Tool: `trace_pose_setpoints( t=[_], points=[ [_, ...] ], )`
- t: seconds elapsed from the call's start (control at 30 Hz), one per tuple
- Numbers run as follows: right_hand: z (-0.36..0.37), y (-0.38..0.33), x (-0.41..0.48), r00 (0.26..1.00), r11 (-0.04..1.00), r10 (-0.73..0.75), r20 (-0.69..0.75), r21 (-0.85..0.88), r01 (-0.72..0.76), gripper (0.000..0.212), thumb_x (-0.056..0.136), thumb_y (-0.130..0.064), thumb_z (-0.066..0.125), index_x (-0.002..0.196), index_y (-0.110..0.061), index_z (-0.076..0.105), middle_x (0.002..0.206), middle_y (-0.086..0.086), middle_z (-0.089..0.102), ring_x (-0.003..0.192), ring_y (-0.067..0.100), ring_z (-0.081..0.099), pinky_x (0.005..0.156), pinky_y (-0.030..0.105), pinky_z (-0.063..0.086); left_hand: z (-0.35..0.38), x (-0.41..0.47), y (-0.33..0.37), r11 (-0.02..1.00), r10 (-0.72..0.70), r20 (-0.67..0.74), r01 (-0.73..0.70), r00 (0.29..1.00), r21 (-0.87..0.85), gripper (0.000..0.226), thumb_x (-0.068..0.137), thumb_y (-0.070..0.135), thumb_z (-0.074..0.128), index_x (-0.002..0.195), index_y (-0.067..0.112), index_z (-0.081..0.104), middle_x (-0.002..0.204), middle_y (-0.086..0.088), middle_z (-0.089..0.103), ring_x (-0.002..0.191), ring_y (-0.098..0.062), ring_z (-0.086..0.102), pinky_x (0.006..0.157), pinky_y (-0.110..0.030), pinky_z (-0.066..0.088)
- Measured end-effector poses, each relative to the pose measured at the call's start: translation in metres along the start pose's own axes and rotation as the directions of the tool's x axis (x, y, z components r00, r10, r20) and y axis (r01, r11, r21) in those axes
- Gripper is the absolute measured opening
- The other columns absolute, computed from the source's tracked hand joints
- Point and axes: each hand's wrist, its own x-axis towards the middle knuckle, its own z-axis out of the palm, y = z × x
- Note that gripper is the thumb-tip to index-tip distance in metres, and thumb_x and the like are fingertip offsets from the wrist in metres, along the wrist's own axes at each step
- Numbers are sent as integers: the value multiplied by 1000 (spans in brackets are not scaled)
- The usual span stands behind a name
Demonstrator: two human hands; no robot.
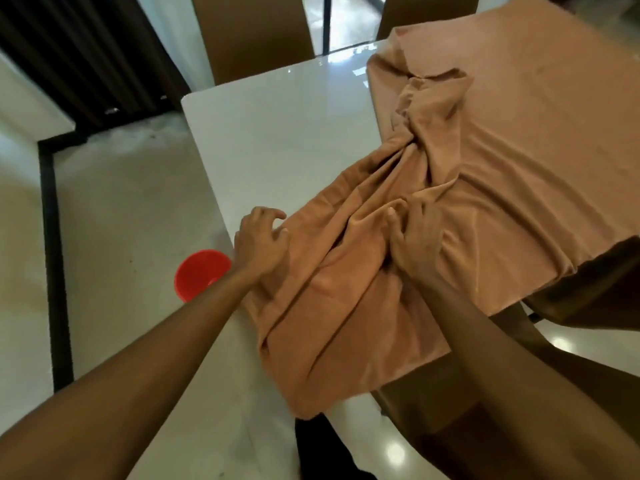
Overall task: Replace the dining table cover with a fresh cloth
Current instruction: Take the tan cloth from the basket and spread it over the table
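The white glossy rectangular dining table (277, 133) fills the middle of the view, its near-left half bare and shining. Over its right half lies the peach-brown soft fabric cloth (519, 140). That far part is spread fairly flat and falls over the table's right edge, while the near part is drawn into a heap of long folds running toward the person and hanging over the near edge. A twisted knot of fabric stands near the table's middle.

Pale tiled floor (121, 209) with a black border strip (52, 220) lies to the left, and a dark pleated curtain (69, 46) hangs beyond it. Two tan high-backed chairs (252, 32) stand at the table's far side.

Both bare forearms reach in from below. The right hand (415, 237) sits in the thick of the bunched folds; its fingers (424, 216) are curled down into the fabric with a ridge of cloth gathered between them and the raised thumb, so it grips the cloth.

The left hand (261, 242) rests at the cloth's left border, near the table's left edge. Its palm lies on the fabric and its fingers (273, 214) are arched, tips over the bare tabletop just beside the hem. Whether they pinch the hem cannot be told.

A small round red plastic bowl (201, 273) sits on the floor just beside the table, under the left wrist.
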Motion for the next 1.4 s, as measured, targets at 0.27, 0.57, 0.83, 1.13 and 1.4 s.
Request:
trace_pose_setpoints(
  t=[0.27,0.57,0.83,1.13,1.4],
  points=[
    [54,10,33,974,958,201,107,-228,-173,57,101,-59,35,143,-24,51,156,4,43,144,23,37,121,50,23,52,98,63,998,-48,217,37,975,58,38,98,42,48,133,27,55,136,-2,52,121,-24,50,104,-44,44],
    [55,6,32,965,944,245,97,-250,-215,55,102,-60,34,144,-28,51,164,0,34,149,19,30,124,46,16,98,204,142,993,27,541,39,841,-110,32,86,45,62,101,18,69,98,-1,69,91,-20,66,84,-36,55],
    [58,9,34,962,956,272,12,-119,-268,51,104,-50,42,146,-22,50,166,4,29,153,24,25,122,42,25,72,249,121,786,-200,435,409,878,-464,30,84,28,57,105,12,71,97,-4,71,88,-23,67,75,-36,58],
    [57,-12,40,964,934,261,39,-262,-242,60,99,-62,35,142,-23,52,157,6,42,142,30,40,116,53,33,-73,297,-37,845,-462,-68,416,884,-337,30,94,27,45,117,9,54,121,-13,62,107,-31,60,91,-37,49],
    [114,-87,102,992,972,115,58,-214,-100,48,104,-45,46,144,-19,46,143,9,51,129,27,49,111,52,37,-82,230,-109,971,14,-153,23,988,236,55,79,9,55,133,16,49,140,-13,44,132,-34,38,112,-49,28]
  ],
)
